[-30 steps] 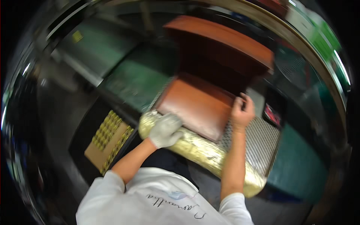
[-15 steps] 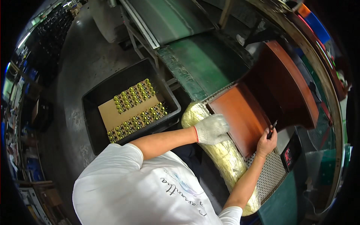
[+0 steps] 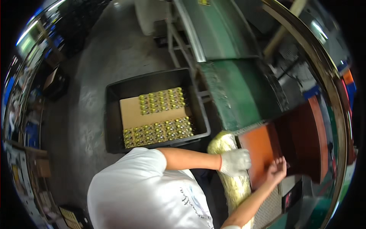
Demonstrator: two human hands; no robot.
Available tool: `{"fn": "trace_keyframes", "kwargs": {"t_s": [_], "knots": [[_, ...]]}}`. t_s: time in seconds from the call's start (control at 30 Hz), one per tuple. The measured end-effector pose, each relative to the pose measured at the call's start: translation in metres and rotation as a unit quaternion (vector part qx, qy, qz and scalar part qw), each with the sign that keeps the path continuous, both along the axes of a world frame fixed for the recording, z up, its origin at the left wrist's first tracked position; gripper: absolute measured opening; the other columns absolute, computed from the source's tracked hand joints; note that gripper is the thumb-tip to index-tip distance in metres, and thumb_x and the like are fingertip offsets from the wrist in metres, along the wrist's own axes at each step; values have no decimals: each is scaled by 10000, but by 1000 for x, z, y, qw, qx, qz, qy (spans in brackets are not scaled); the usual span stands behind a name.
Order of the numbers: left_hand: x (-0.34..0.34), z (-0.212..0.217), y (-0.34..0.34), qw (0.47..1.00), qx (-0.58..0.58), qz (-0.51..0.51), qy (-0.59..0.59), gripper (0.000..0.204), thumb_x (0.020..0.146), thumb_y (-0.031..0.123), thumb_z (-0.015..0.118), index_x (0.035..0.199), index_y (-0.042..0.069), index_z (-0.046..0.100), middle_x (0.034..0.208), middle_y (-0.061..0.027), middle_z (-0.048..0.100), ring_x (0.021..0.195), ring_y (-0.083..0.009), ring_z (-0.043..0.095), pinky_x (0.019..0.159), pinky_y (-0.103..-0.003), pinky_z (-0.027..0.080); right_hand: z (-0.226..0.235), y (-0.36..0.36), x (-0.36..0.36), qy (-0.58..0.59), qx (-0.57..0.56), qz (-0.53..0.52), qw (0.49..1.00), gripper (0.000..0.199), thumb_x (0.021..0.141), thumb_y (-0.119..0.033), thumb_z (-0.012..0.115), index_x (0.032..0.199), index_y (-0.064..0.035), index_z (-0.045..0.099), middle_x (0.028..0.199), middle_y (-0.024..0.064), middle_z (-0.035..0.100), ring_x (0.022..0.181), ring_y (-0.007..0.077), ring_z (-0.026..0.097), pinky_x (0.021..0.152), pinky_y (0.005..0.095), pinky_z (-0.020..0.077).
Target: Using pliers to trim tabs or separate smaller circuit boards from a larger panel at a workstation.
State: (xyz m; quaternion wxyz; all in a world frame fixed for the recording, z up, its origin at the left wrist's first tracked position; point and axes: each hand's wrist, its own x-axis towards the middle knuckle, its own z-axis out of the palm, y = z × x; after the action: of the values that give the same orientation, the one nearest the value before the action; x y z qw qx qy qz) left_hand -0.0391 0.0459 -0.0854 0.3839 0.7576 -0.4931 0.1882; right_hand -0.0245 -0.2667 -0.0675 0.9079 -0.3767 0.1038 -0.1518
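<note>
My left hand (image 3: 235,162), in a pale work glove with a red cuff edge, is closed over the yellow plastic-wrapped roll (image 3: 237,191), beside the reddish-brown board (image 3: 256,147). Whether its curled fingers hold anything small is hidden. Bare and slightly blurred, my right hand (image 3: 277,170) is over the right side of that board, fingers curled upward. No pen-like tool can be made out in it now. Behind the board a dark red-brown curved panel (image 3: 305,141) stands upright.
Left of me, a black bin (image 3: 108,126) holds cardboard with rows of small yellow-topped circuit boards (image 3: 162,131). A green conveyor belt (image 3: 238,95) runs to the far side, with a small yellow-topped piece (image 3: 204,2) on it. A perforated plate (image 3: 270,208) lies by my right forearm.
The view has turned, moving the scene right and down in the picture. The dark pen-like tool seen in my right hand no longer shows clearly. My left hand stays on the roll.
</note>
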Motion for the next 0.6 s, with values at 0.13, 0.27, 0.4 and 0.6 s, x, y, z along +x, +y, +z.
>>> {"fn": "trace_keyframes", "kwargs": {"t_s": [0.13,0.27,0.4,0.6], "knots": [[7,0,5,993,98,-31,51,288,838,323,728,829,57,618,846,-131,590,878,-356,601,955,-507,482,-9,58,22,38,39,95,994,277,1016,-151,621,1189,64,640,920,40,570,811,154,504,707,298,411],[11,32,6,1000,-11,-12,-2,180,823,151,736,916,16,662,900,-156,644,929,-351,647,906,-468,528,10,82,4,15,-23,226,974,439,959,-263,688,1291,15,614,1026,93,655,927,259,636,837,424,542],[23,34,-2,985,-61,-62,147,185,814,84,728,971,-2,679,938,-173,674,909,-368,669,877,-458,546,23,81,-7,-6,-37,286,958,464,943,-267,700,1295,21,607,1022,113,675,893,276,670,823,443,565],[64,38,6,998,5,21,61,202,794,68,741,970,-9,679,947,-173,693,901,-387,676,838,-456,552,33,65,-19,-45,-60,250,965,444,956,-262,684,1293,17,610,1018,131,682,876,269,680,816,424,571]]}}
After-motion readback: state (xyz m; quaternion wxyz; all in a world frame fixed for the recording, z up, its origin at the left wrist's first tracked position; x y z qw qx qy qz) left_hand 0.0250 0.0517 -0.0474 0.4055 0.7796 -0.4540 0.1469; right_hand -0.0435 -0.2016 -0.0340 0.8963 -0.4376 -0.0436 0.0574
